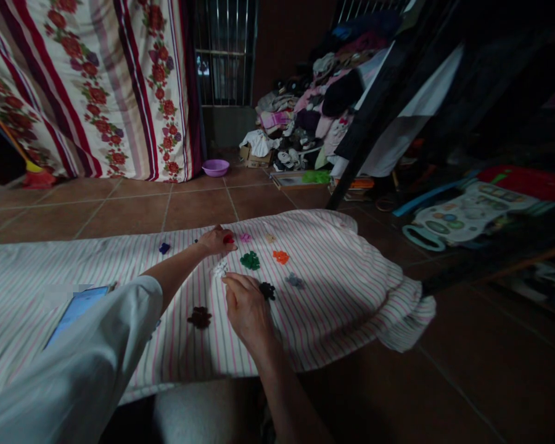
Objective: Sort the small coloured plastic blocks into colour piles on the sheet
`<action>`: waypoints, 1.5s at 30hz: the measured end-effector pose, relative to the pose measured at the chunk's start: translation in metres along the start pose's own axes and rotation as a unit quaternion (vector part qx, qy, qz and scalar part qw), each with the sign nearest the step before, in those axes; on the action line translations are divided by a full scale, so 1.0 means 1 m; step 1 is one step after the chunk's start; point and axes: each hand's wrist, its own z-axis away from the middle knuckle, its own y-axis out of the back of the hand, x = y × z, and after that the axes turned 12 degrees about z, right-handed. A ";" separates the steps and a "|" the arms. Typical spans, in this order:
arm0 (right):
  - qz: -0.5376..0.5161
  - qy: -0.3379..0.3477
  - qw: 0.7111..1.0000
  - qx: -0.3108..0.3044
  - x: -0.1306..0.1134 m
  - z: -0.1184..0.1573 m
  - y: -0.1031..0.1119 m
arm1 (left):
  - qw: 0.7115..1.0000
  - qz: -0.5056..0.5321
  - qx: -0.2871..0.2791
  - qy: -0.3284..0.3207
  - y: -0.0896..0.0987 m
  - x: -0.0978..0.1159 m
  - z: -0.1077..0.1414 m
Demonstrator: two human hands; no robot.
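My left hand (216,240) reaches across the striped cloth (324,308), its fingers curled at a cluster of small red pieces (229,238). Whether one is gripped there is hard to see. Closer to me, the fingertips of my right hand (247,302) are pinched together at a small white pile (221,269), and what they hold is too small to make out. Around the hands lie little piles: green (250,260), orange (280,256), pink (245,237), beige (271,238), grey (295,280), black (267,290), brown (199,317) and dark blue (164,248).
A phone or tablet (76,311) with a lit screen lies by my left sleeve. On the tiled floor beyond are a purple basin (216,168) and a heap of clothes (305,117). A dark slanted post (365,142) and a plastic toy panel (467,209) stand at right.
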 end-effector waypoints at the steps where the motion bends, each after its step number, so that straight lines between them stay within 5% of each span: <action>1: 0.001 0.000 1.000 0.000 0.000 0.000 0.000 | 1.000 0.000 -0.004 -0.002 0.001 0.000 0.000; 15: 0.005 0.000 1.000 -0.007 -0.001 0.000 0.001 | 1.000 -0.012 0.000 -0.019 -0.002 0.002 0.001; 23: 0.021 -0.035 0.997 0.060 0.024 -0.002 0.000 | 0.999 0.002 0.031 -0.025 0.012 0.020 0.008; 34: 0.090 -0.131 0.984 0.085 0.072 0.000 0.006 | 0.991 0.013 -0.109 -0.082 -0.001 0.056 0.025; 45: 0.106 -0.135 0.985 0.002 0.070 -0.009 0.001 | 0.984 -0.032 -0.152 -0.087 0.003 0.069 0.026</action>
